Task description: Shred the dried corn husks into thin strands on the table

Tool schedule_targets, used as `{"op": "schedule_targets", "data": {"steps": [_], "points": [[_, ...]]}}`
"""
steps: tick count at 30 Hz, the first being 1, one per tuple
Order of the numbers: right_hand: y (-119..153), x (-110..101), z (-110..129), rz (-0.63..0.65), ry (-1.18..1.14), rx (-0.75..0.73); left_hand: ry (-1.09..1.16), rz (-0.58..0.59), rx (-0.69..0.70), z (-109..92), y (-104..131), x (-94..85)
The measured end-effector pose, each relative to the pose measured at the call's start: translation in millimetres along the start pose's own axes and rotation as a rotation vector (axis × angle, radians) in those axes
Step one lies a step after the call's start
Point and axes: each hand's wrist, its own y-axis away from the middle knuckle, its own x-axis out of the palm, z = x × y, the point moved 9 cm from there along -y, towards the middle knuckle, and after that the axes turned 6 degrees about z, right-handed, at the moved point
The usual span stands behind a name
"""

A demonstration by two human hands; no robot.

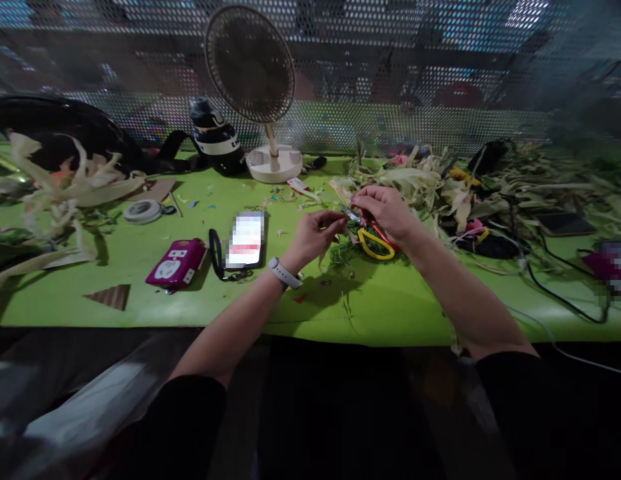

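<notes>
Over the green table (310,307), my left hand (315,237) has its thumb and fingers pinched together; what is between the fingertips is too small to name. Just to its right, my right hand (385,210) is closed too, and its fingertips hide what they hold. Scissors with a yellow handle (377,245) and a red part lie below my right hand, their blades pointing toward the gap between the hands. Green plant scraps (343,253) lie under and beside the scissors. A white band is on my left wrist.
A fan (273,165) and a black bottle (220,147) stand at the back. A lit phone (246,240), a purple power socket (176,263) and a tape roll (141,211) lie at left. Dried husks (420,180) are heaped at right, near black cables (555,293).
</notes>
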Motion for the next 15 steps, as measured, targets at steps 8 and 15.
{"op": "schedule_targets", "data": {"steps": [8,15], "points": [[-12.4,-17.6,-4.8,-0.018,0.241,-0.063,-0.008,-0.046,-0.034,5.9,-0.9,-4.1],[-38.9,-137.5,-12.2,-0.471,1.18,-0.017,0.031,-0.163,-0.029,6.2,-0.7,-15.9]]}}
